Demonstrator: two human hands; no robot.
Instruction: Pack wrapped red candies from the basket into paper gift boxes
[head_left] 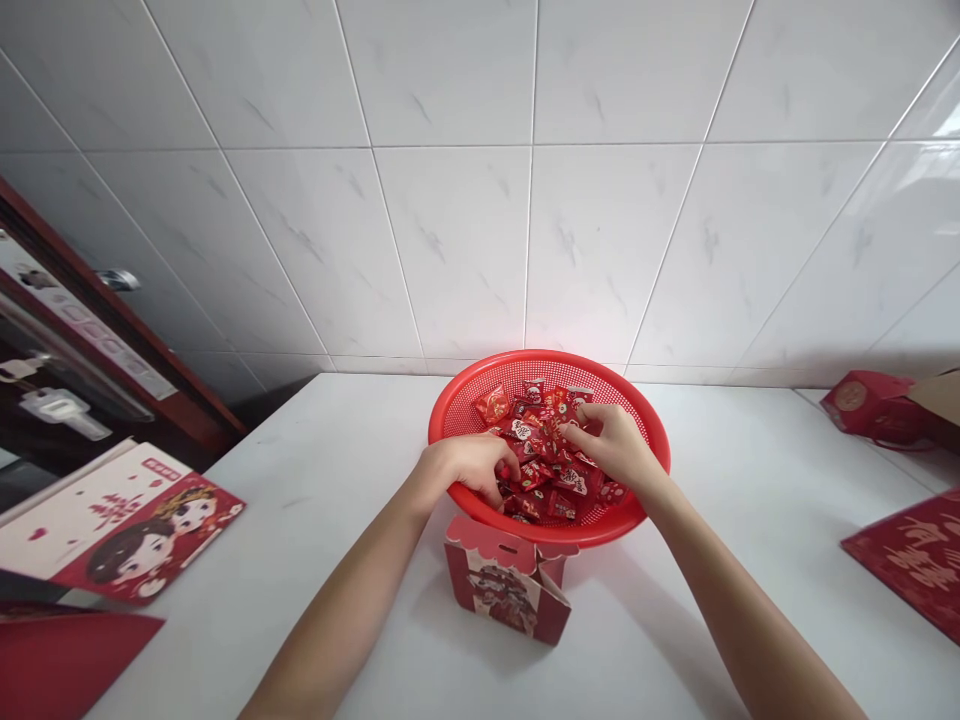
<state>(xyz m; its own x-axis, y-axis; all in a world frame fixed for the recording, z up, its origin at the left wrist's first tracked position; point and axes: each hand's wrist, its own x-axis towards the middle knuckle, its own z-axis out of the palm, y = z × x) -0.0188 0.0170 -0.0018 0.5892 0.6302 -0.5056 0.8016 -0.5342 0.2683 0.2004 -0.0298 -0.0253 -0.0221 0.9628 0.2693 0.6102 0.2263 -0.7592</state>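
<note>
A red plastic mesh basket (652, 420) stands on the white tabletop and holds a pile of red wrapped candies (540, 440). On its left side my left hand (469, 465) reaches over the rim, fingers curled down round a wrapped candy among the others. My right hand (619, 445) comes in from the right, thumb and forefinger apart over the candies; its other fingers are hidden. Just in front of the basket sits a small red gift box (506, 590) with a printed picture and scalloped top flaps, a gap showing at its right end. Neither hand touches the box.
A printed card or box (124, 520) with cartoon faces lies at the left, above a red item (67, 655). At the right edge are a red box (870, 405) and a red printed packet (915, 560). A tiled wall (450, 250) rises behind the table.
</note>
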